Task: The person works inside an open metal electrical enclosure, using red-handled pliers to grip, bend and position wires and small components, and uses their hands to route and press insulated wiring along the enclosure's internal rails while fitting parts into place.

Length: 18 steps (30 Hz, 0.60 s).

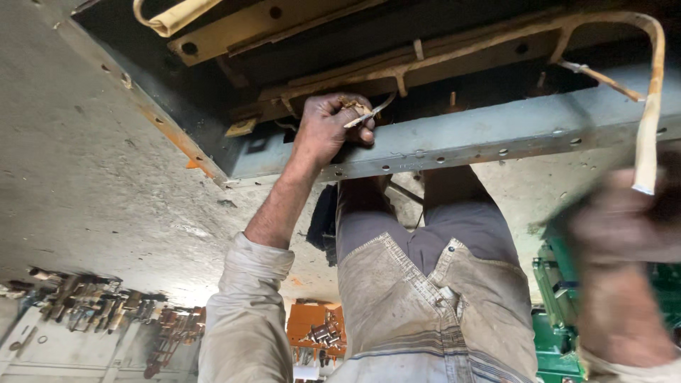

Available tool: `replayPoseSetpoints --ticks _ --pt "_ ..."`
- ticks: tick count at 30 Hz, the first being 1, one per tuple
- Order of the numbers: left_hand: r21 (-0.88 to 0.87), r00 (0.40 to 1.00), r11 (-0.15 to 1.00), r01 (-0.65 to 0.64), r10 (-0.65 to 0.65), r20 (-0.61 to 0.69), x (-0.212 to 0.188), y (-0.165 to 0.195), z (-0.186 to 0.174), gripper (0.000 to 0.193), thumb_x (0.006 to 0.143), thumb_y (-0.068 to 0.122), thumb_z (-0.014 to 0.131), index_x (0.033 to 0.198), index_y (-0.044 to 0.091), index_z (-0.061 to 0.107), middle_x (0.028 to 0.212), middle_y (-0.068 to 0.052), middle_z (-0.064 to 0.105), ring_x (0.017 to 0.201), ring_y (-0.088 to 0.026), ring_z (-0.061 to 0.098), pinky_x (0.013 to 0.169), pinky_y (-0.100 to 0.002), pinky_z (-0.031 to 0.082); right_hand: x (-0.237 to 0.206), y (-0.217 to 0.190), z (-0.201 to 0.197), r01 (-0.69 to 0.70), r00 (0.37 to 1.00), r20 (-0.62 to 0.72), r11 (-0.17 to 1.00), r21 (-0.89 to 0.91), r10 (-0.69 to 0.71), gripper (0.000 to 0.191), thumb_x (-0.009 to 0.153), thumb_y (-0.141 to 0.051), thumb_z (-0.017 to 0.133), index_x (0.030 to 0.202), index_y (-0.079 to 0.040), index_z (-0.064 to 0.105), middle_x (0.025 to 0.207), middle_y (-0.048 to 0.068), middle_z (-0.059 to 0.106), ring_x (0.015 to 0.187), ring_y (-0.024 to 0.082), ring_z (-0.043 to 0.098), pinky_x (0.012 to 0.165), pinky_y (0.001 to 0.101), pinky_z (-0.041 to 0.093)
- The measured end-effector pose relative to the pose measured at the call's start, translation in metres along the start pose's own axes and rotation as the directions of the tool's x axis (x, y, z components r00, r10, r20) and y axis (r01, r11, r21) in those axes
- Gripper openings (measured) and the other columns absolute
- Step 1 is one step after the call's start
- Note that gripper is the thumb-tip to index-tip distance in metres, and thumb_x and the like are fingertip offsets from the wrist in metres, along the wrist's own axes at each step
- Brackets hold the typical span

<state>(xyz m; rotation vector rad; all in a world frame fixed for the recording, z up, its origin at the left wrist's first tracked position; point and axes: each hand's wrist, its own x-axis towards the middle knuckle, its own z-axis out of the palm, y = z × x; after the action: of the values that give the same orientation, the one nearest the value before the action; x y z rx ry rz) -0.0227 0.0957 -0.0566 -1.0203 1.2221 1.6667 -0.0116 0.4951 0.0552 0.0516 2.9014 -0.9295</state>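
Note:
My left hand [328, 128] reaches into a dark metal enclosure [213, 99] and rests on its grey-blue drilled rail [496, 131]. Its fingers are closed around a thin bent metal strip [370, 112] with some brownish bits. A cream-coloured sleeved cable [651, 120] loops down from the enclosure's tan bar [440, 53] at the right. My right hand [624, 230] is blurred and sits just below the cable's loose end; whether it touches the cable is unclear. My shirt and trousers [425, 284] fill the lower middle.
A concrete floor [85, 163] spreads to the left. Several rusty metal parts and tools [99, 305] lie in a row at lower left. An orange tray [316, 330] with small fittings sits at the bottom centre, and a green machine [557, 312] stands at lower right.

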Motion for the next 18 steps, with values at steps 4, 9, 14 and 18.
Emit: replayPoseSetpoints --ticks 4,9,14,18 --pt "0.285 0.953 0.958 0.0 0.086 -0.29 -0.021 0.009 -0.004 0.018 0.096 0.006 0.06 0.103 0.001 0.076 0.081 -0.011 0.077 0.064 -0.013 0.071 0.058 -0.024 0.06 0.04 -0.093 0.073 0.256 0.893 0.287 0.915 0.312 -0.347 0.039 0.098 -0.008 0.074 0.133 0.002 0.06 0.118 0.018 0.067 0.103 0.029 0.068 0.087 0.0428 0.059" --pt "0.631 0.904 0.77 -0.089 0.328 -0.273 -0.15 -0.019 -0.051 0.021 0.098 0.006 0.057 0.107 0.001 0.075 0.079 -0.012 0.077 0.063 -0.011 0.075 0.048 -0.023 0.057 0.062 -0.11 0.145 0.126 0.806 0.443 0.845 0.52 -0.393 0.046 0.098 -0.01 0.074 0.137 0.005 0.057 0.115 0.022 0.067 0.101 0.03 0.069 0.085 0.0398 0.062" --pt "0.961 0.85 -0.101 0.257 -0.449 -0.274 -0.221 -0.084 -0.061 0.074 0.081 0.046 0.078 0.141 0.011 0.055 0.108 -0.022 0.068 0.092 -0.034 0.07 0.073 -0.043 0.06 0.09 -0.14 0.186 0.326 0.615 0.64 0.887 0.326 -0.461 0.03 0.084 -0.017 0.084 0.107 -0.004 0.068 0.092 0.016 0.064 0.079 0.028 0.068 0.065 0.0388 0.059" --pt "0.926 0.815 -0.032 0.375 -0.465 -0.346 -0.213 -0.075 -0.046 0.09 0.079 0.051 0.081 0.151 0.012 0.043 0.12 -0.015 0.067 0.102 -0.024 0.068 0.086 -0.039 0.056 0.098 -0.211 0.155 0.271 0.562 0.384 0.602 0.751 -0.732 0.036 0.067 -0.012 0.08 0.101 -0.015 0.071 0.089 0.005 0.067 0.078 0.024 0.068 0.061 0.0366 0.057"
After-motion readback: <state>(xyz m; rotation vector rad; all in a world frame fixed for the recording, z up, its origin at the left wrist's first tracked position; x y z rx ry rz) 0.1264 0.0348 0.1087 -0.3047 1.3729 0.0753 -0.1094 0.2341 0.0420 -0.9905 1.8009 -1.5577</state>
